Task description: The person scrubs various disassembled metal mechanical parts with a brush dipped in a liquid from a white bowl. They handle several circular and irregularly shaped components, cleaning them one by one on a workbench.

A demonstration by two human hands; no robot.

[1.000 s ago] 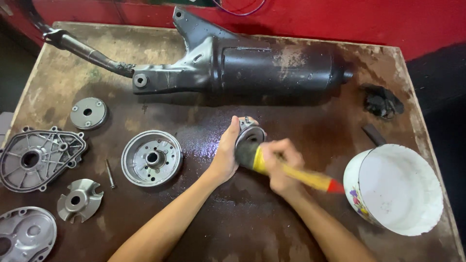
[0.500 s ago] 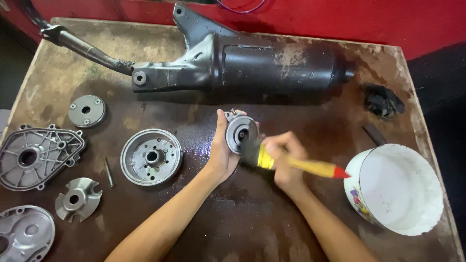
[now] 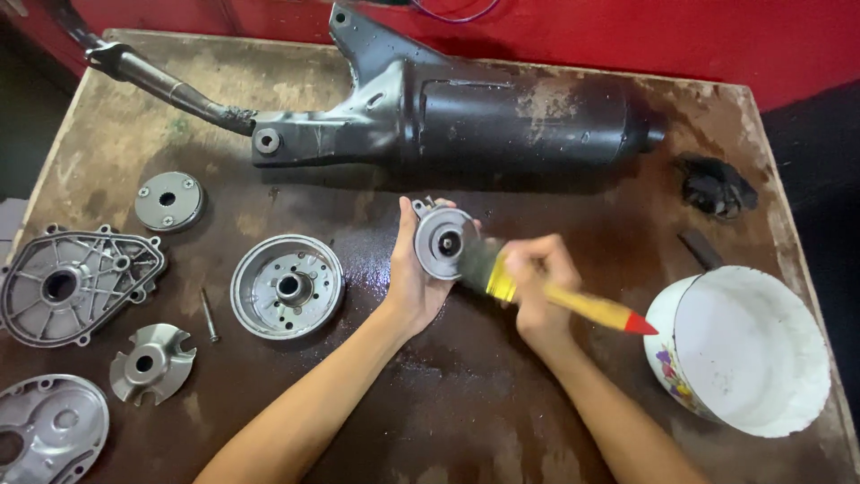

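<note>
Stained brown worktop point(image 3: 430, 421), wet and dark across the middle, backed by a red wall point(image 3: 627, 36) along the far edge. Black exhaust muffler point(image 3: 502, 121) lying lengthwise near the far edge, its thin pipe point(image 3: 161, 85) running out to the far left corner. White enamel pot point(image 3: 748, 350) with a flower print, tipped on its side at the near right corner, mouth facing up and right. Ribbed grey engine cover point(image 3: 76, 282) at the left edge; second smooth grey cover point(image 3: 45, 430) at the near left corner, partly cut off. Round metal drum point(image 3: 287, 287) left of centre, open side up, well apart from the hands. Left hand point(image 3: 414, 278) at the centre of the worktop, raised above the wet patch, fingers wrapped round the back of a small round metal part point(image 3: 443, 242), face turned upward. Right hand point(image 3: 537, 287) just right of it, closed firmly round a yellow-handled paintbrush point(image 3: 555, 300) with a red tip; dark bristles pressed against the right rim of the held part. Finned metal impeller point(image 3: 150, 363) near the left edge, between the two covers. Small grey disc point(image 3: 168, 201) left of centre, beyond the ribbed cover. Crumpled black rag point(image 3: 717, 186) near the right edge, beyond the pot. Thin bolt point(image 3: 209, 315) lying just left of the drum.
</note>
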